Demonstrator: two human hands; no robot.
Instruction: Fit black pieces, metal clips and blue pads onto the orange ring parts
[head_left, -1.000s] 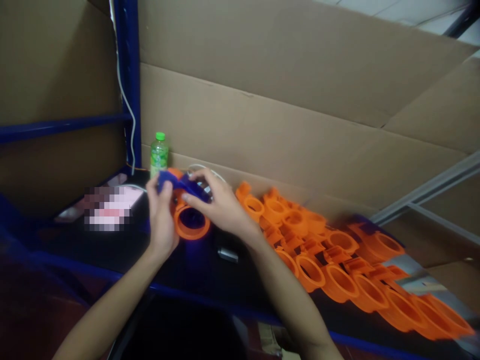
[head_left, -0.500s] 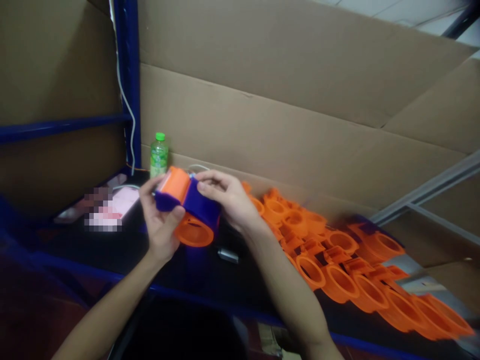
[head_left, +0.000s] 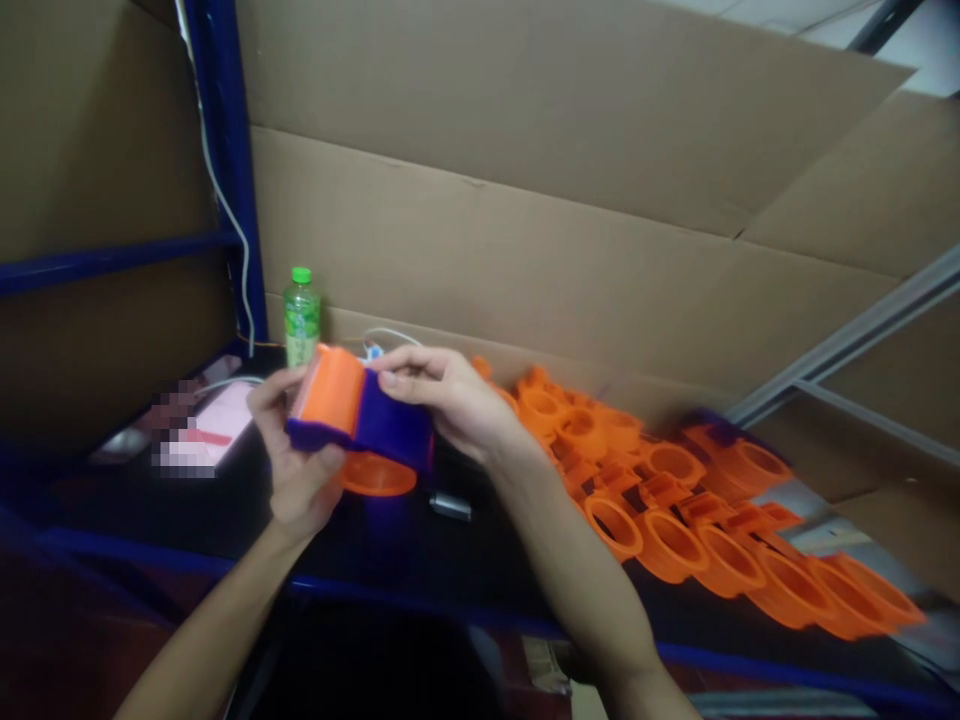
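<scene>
An orange and dark blue plastic tape dispenser (head_left: 394,415) is held up in front of me, above the black tabletop. My left hand (head_left: 300,460) grips its left end, thumb below and fingers behind the orange roller-like part. With thumb and fingers, my right hand (head_left: 457,395) pinches the upper right of the blue part. The dispenser's orange ring points downward, its opening seen at a slant. Part of its far side is hidden by my fingers.
Several orange dispenser bodies (head_left: 671,545) lie in rows at the right. A green-capped bottle (head_left: 301,318) stands at the back left, near a lit phone (head_left: 217,425). Below the dispenser lies a small silvery object (head_left: 450,506). Cardboard (head_left: 487,240) walls the back.
The dispenser has tilted in my hands, so its ring opening shows narrower. Both hands sit slightly further left in view, and the whole scene has shifted left with my head.
</scene>
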